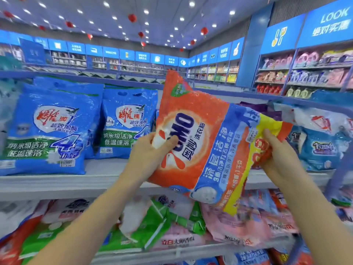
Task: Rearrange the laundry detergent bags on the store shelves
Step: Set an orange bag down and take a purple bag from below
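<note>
both hands — left hand (152, 150), right hand (277, 152) — grip one orange bag (193, 119) beside two blue bags (51, 127).

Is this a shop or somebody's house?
A shop, most likely a supermarket. Both hands hold an orange detergent bag in front of a shelf stocked with matching blue detergent bags, and blue signs run above long rows of goods along the walls.

We cannot see the left hand's fingers (152, 150) behind the orange bag (191, 131), only its thumb. The bag hides shelf goods behind it. The far left blue bag (44, 127) is cut by the edge (lower packs blur too).
</note>
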Tool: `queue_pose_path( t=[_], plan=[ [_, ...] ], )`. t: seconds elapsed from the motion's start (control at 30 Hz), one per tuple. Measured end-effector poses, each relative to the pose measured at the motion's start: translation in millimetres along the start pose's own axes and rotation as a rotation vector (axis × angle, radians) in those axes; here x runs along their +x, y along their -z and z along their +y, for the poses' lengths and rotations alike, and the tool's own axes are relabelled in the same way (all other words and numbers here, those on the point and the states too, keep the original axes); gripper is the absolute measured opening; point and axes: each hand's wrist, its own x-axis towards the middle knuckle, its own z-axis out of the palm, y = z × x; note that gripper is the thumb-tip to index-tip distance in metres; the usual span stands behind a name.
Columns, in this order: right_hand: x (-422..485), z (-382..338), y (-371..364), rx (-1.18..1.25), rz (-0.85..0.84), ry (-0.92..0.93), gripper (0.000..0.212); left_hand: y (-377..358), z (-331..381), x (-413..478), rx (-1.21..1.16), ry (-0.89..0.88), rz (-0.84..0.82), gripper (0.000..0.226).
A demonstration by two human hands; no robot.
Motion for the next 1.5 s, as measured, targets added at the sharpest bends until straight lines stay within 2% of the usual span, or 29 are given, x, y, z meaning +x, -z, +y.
queue_pose_path(
  t=[0.13,0.2,0.3,0.37,0.4,0.5,0.53,0.77,0.93,1.03,1.13,1.23,1.3,1.4,1.43,1.5],
  plan=[
    [14,-4,0,-0.047,-0.136,0.105,0.016,28,50,42,0.369,-0.181,0.008,0.058],
    [27,-10,-4,-0.134,-0.178,0.2,0.034,37,76,62,0.584,-0.31,-0.006,0.069],
    [37,-10,-34,-0.206,-0.356,0.268,0.055,43,102,89,0.83,-0.477,0.0,0.062],
    [42,-3,-63,-0.191,-0.393,0.261,0.055,41,109,101,0.96,-0.555,-0.03,0.061],
    [44,0,-77,-0.165,-0.375,0.259,0.048,41,110,105,1.003,-0.58,-0.054,0.061],
    [54,10,-106,-0.108,-0.304,0.285,0.01,45,113,118,1.075,-0.591,-0.088,0.062],
    [58,12,-112,-0.112,-0.296,0.291,0.003,48,114,122,1.101,-0.585,-0.086,0.062],
    [86,19,-145,-0.052,-0.331,0.198,0.004,70,114,160,1.286,-0.661,-0.097,0.064],
    [90,47,-153,0.04,-0.317,0.071,0.012,63,65,165,1.391,-0.491,-0.317,0.061],
    [92,57,-154,0.066,-0.296,0.034,0.013,62,37,161,1.443,-0.456,-0.285,0.063],
    [97,59,-157,0.009,-0.233,0.061,0.013,76,47,166,1.342,-0.505,-0.172,0.078],
    [98,55,-158,-0.035,-0.196,0.086,0.013,108,54,161,1.079,-0.434,-0.135,0.093],
    [99,51,-158,-0.043,-0.201,0.083,0.012,134,38,149,0.757,-0.326,-0.067,0.077],
    [102,47,-160,-0.053,-0.215,0.064,0.01,141,-5,127,0.245,-0.096,-0.075,0.023],
    [101,46,-162,-0.057,-0.215,0.055,0.01,134,-17,120,0.131,-0.055,-0.061,0.015],
    [100,45,-165,-0.069,-0.207,0.053,0.01,122,-31,115,-0.032,-0.039,0.042,0.022]
  ],
)
